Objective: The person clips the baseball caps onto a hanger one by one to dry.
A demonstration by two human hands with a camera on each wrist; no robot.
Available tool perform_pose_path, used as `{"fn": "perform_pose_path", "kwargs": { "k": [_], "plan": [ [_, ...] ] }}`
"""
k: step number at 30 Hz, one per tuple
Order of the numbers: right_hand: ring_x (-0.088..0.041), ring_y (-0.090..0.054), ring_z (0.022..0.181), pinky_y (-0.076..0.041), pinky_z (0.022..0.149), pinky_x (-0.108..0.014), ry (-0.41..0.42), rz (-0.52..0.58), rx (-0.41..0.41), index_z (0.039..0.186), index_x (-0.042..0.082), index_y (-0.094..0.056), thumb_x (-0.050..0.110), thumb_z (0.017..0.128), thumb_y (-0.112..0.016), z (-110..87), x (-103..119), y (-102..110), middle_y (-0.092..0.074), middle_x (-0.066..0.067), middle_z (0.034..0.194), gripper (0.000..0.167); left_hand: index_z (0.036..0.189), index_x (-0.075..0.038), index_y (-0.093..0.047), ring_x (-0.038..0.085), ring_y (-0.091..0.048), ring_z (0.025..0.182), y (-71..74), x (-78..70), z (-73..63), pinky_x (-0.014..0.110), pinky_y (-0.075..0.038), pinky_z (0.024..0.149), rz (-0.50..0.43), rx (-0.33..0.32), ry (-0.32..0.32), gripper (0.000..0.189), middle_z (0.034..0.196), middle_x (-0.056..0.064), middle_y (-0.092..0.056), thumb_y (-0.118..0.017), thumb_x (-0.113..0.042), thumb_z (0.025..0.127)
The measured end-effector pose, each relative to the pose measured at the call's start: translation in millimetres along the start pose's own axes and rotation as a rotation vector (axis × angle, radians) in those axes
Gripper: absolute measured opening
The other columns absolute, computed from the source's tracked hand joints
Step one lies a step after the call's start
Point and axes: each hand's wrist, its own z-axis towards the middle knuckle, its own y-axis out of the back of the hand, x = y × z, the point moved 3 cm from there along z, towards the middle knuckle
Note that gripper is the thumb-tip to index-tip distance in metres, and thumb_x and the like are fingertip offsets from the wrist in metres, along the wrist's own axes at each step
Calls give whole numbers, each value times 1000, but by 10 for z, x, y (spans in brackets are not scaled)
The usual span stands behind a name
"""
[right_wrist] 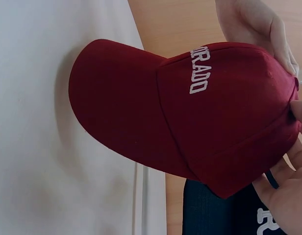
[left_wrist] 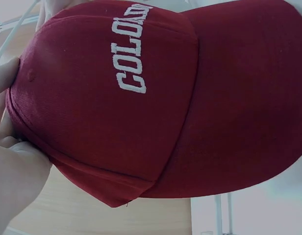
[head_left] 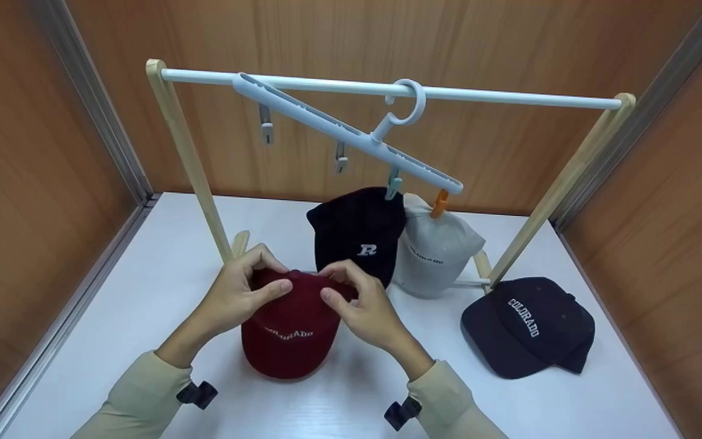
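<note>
Fingers (head_left: 275, 291) of L hand (head_left: 229, 302) & R hand (head_left: 370, 311) pinching maroon COLORADO cap (head_left: 290, 352) at crown, brim down over worktop (head_left: 302, 414); step prob gathering crown fabric, next move likely calls for lift to vacant grey clip (head_left: 341, 164) on hanger (head_left: 326, 125).

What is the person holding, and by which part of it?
The red cap, held near the top of its crown: the left hand grips one side, the right hand the other.

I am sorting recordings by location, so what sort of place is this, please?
Probably a small staged booth: wood-grain panels stand around a white tabletop holding a wooden-legged rack.
</note>
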Motion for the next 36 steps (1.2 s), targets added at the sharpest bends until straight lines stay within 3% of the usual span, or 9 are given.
{"fn": "perform_pose_path", "kwargs": {
  "k": [11, 26, 36],
  "plan": [
    [-16, -70, 97, -60, 82, -30, 28, 2, -60, 120, 14, -71, 15, 104, -71, 18, 5, 52, -73, 5, 110, 16, 114, -15, -69, 23, -70, 92, -34, -2, 24, 30, -62, 77, 40, -26, 58, 19, 106, -1, -72, -79, -14, 98],
    [-14, -71, 95, -62, 82, -32, 25, -54, -32, 116, 17, -75, 17, 104, -71, 71, 56, 185, -75, 8, 108, 13, 112, -18, -71, 20, -67, 88, -30, -19, 76, 26, -58, 73, 124, -21, 71, 18, 106, -6, -73, -80, -19, 97],
    [-13, -71, 93, -62, 81, -32, 16, -75, -29, 116, 18, -76, 17, 103, -72, 122, 87, 237, -75, 9, 107, 13, 113, -15, -71, 20, -72, 89, -7, -81, 131, 30, -63, 75, 120, -23, 91, 20, 106, -3, -75, -81, -16, 96]
  ]
}}
